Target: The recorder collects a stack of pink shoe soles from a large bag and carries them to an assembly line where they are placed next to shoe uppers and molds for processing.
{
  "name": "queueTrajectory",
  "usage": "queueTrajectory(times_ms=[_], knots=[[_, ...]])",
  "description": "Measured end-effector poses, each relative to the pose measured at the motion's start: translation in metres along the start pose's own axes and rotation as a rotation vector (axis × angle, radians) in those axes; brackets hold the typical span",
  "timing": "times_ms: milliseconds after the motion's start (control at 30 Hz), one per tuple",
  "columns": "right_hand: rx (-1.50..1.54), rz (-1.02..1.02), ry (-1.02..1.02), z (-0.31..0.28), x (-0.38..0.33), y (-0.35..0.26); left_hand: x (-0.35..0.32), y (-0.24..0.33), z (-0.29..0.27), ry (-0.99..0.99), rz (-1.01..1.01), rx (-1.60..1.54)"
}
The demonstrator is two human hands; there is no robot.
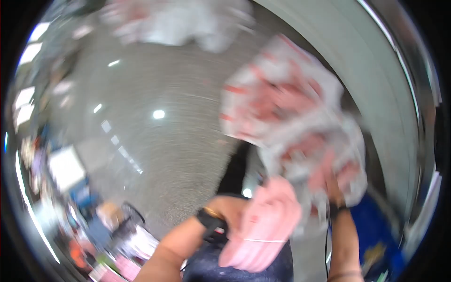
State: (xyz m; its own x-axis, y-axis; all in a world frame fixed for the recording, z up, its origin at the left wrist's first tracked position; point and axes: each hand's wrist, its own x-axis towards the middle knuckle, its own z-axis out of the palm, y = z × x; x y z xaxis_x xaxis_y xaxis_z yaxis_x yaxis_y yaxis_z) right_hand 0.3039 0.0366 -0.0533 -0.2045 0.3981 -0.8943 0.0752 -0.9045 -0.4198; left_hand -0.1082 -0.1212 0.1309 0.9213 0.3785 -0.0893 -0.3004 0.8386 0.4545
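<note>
Pale pink layered pieces (268,211), crossed by a thin white band (264,240) and bearing a small red mark (254,219), show against dark navy fabric (202,263). A white upper bag (240,101) carries short red stripes (233,89) along its edge; a milky white lower bag (355,136) shows blurred patches (307,143) that look pink. Black wristbands (336,209), a gold bracelet (211,211) and deep blue material (369,221) with a yellow patch (374,254) contrast with the grey floor (178,80), flecked with white reflections (159,114).

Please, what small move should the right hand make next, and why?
Perhaps the right hand should securely grasp the pink piece beside it: it reaches into the white bag, where blur hides its grip, while the left hand holds a pink bundle.
</note>
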Motion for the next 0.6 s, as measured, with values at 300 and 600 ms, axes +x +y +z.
queueTrajectory(times_ms=[300,600], knots=[[-1.011,-0.267,-1.106,0.655,-0.145,-0.08,-0.184,-0.092,0.195,0.301,0.837,-0.095],[-1.779,-0.581,-1.268,1.026,-0.339,0.037,-0.492,-0.22,0.338,0.743,1.285,-0.045]])
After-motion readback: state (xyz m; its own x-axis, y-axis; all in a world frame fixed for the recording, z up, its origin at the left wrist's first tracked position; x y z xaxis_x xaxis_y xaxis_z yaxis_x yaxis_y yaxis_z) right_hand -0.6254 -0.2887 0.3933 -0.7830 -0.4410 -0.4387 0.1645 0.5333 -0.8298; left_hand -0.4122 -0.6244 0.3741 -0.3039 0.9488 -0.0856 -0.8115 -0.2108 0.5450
